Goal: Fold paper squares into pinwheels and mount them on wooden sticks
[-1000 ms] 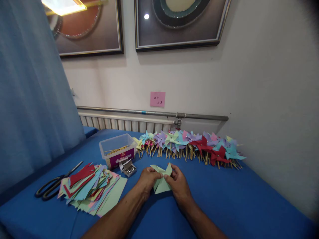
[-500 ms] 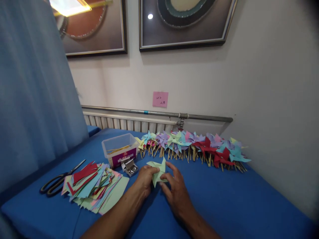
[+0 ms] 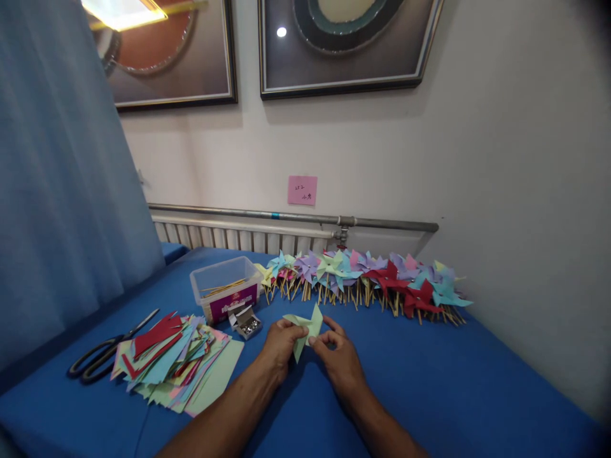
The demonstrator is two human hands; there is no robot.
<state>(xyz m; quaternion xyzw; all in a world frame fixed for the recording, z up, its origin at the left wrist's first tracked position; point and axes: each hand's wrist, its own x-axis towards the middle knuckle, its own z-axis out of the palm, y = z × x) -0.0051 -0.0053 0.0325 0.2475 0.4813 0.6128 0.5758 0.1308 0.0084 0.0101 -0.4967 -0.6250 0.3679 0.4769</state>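
matt paper pinwheel [image 3: 314, 326], smooth plastic tub [image 3: 233, 303]

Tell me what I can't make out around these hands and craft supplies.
Head view:
Left hand: some fingers hidden behind the pale green folded paper.
Silvery metal pieces in the white cardboard box: too small to identify.
Sheets deep in the multicoloured paper pile: covered by upper ones.
Right black-framed picture: top cut off by upper edge.

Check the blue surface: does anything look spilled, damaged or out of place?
Nothing looks spilled or damaged. Only the paper pile looks untidy, its sheets skewed at many angles beside the scissors; the small open box holds its shiny pieces.
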